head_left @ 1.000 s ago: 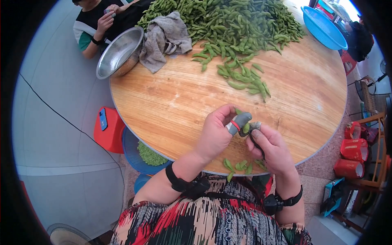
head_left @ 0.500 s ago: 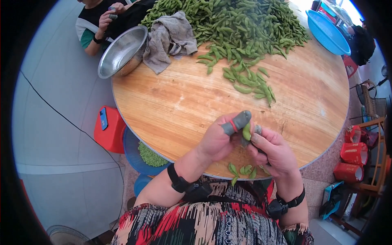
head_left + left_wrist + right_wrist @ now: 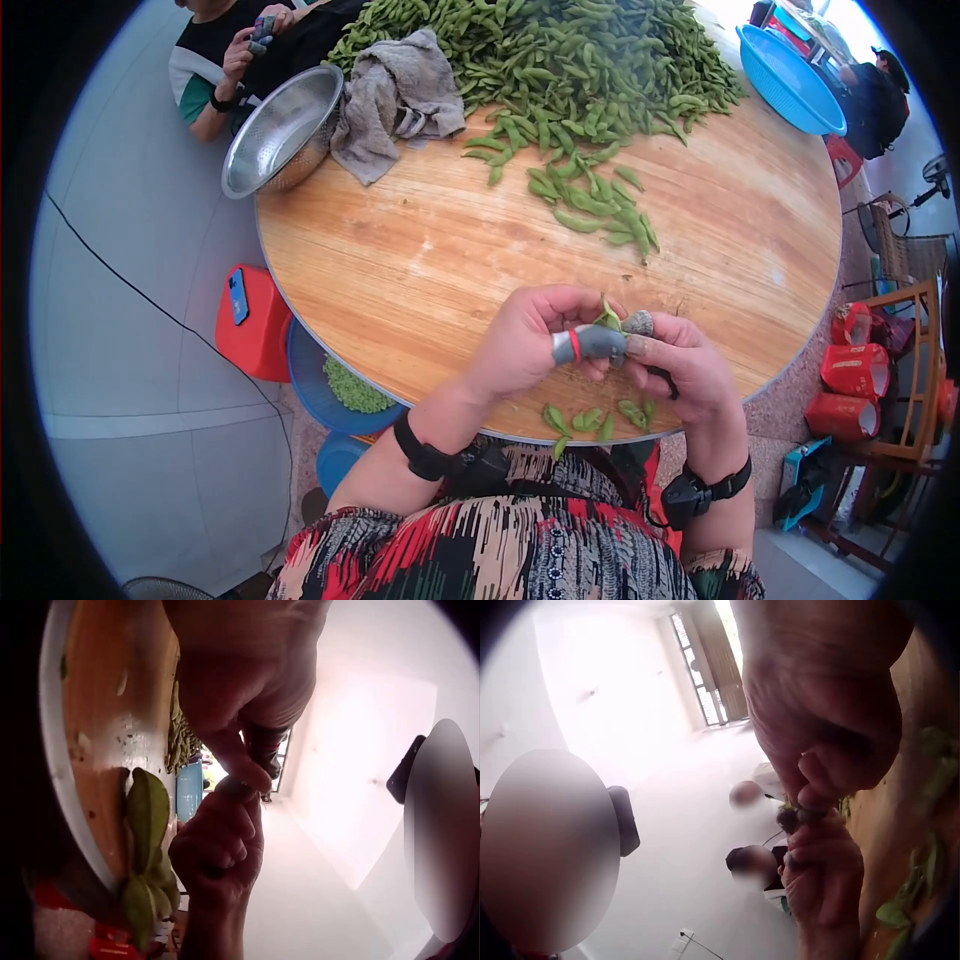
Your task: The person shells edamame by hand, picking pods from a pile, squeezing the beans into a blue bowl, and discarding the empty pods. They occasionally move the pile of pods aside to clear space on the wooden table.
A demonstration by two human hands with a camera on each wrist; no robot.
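Over the near part of the table, both hands meet at a green soybean pod (image 3: 607,317). My left hand (image 3: 515,335) pinches it between the fingers and a thumb in a grey cover (image 3: 596,343) with a red band. Opposite, my right hand (image 3: 695,370) has its thumb and a grey-covered fingertip (image 3: 638,323) pinched at the pod's right end, other fingers curled. A dark curved thing (image 3: 661,381) shows at those fingers. Below the hands, several pods (image 3: 590,420) lie by the table edge. In the left wrist view, pods (image 3: 148,817) lie beside the hands.
A large heap of soybean pods (image 3: 560,70) covers the far table (image 3: 400,280). At the far left are a grey cloth (image 3: 395,100) and a metal colander (image 3: 285,130); a blue basket (image 3: 790,80) is far right. Shelled beans (image 3: 355,388) fill a blue basin below. Another person (image 3: 235,65) sits across.
My left thumb has swung down from pointing up to lying across toward the right hand. The pod has tipped between the hands. The head view has shifted slightly.
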